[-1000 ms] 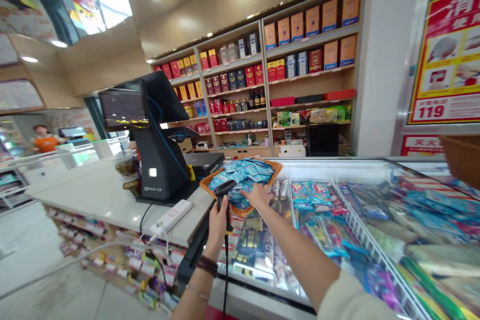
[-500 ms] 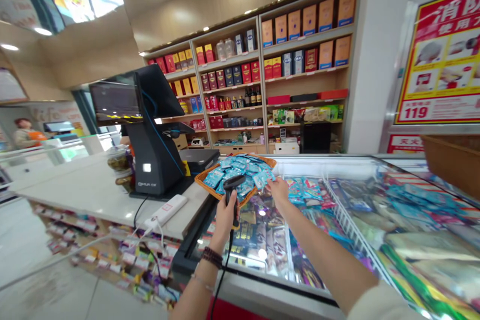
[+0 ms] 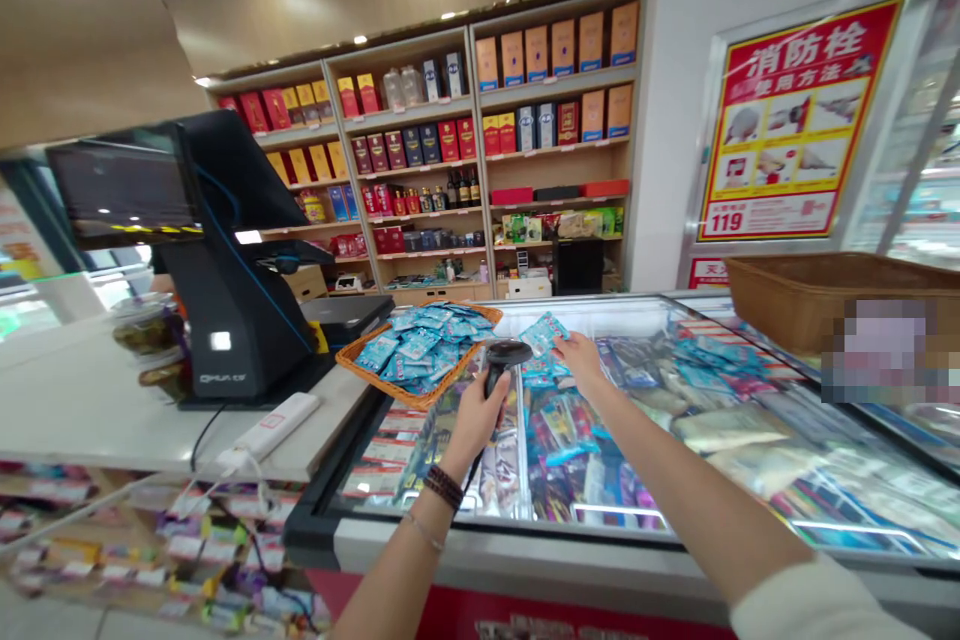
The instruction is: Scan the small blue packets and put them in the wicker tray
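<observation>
My left hand (image 3: 480, 412) is closed round the handle of a black barcode scanner (image 3: 508, 353), its head level with the packet on the right. Between the fingertips of my right hand (image 3: 581, 360) is a small blue packet (image 3: 543, 331), pinched by its right edge above the freezer glass. To the left of both hands, a wicker basket (image 3: 346, 361) heaped with more blue packets (image 3: 420, 345) rests at the freezer's left end. The scanner's cord is mostly hidden behind my left wrist.
A chest freezer (image 3: 360, 538) with a glass top holds many packaged goods. On the white counter (image 3: 90, 420) stand a checkout terminal (image 3: 232, 320) and a power strip (image 3: 270, 428). A brown bin (image 3: 787, 305) sits at right. Shelves of boxes (image 3: 420, 145) line the back.
My view has turned right. My right hand has carried the blue packet away from the basket to the right, and the scanner has moved out from over the basket's edge, following it.
</observation>
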`<move>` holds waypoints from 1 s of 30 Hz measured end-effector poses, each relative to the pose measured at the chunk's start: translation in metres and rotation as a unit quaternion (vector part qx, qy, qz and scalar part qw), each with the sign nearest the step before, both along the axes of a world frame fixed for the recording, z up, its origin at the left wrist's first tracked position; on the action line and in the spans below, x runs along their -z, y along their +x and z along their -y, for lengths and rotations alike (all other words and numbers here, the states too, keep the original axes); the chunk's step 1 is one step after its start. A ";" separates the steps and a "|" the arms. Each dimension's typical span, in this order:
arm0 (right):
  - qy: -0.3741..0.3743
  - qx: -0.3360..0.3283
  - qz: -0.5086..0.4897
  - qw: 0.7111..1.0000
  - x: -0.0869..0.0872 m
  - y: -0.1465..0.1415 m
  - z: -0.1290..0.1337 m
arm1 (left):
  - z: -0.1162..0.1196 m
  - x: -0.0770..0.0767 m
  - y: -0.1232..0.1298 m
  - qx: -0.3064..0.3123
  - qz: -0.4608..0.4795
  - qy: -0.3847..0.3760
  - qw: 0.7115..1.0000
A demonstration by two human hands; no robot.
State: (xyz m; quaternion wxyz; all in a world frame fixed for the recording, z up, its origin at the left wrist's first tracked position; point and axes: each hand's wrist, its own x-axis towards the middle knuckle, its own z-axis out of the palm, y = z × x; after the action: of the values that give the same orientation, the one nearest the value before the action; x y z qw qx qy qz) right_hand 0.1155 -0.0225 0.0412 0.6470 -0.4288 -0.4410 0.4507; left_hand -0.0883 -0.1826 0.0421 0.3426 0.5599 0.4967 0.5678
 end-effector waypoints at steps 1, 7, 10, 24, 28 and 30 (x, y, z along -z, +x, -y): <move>0.002 -0.003 0.004 1.000 0.000 0.005 0.001 | -0.001 0.001 0.004 0.005 -0.001 -0.002 1.000; -0.007 -0.014 0.030 0.999 -0.002 0.025 0.005 | -0.006 0.004 0.020 0.018 -0.002 -0.006 1.000; -0.010 -0.016 0.049 0.999 -0.003 0.030 0.005 | -0.007 0.003 0.023 0.023 -0.015 -0.009 1.000; -0.010 0.017 0.007 1.000 0.002 0.046 0.005 | -0.011 0.004 0.039 0.063 0.010 -0.014 0.998; -0.020 0.075 -0.027 0.997 0.015 0.079 0.005 | -0.017 0.007 0.056 0.070 0.020 -0.015 0.997; -0.040 0.117 -0.025 0.992 0.026 0.105 0.008 | -0.021 0.008 0.069 0.083 0.033 -0.019 0.996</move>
State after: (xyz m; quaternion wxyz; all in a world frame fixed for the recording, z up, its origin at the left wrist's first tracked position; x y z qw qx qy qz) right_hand 0.2206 -0.0307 0.0151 0.6887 -0.4916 -0.3525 0.3997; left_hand -0.0198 -0.1612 0.0338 0.4156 0.5730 0.4479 0.5462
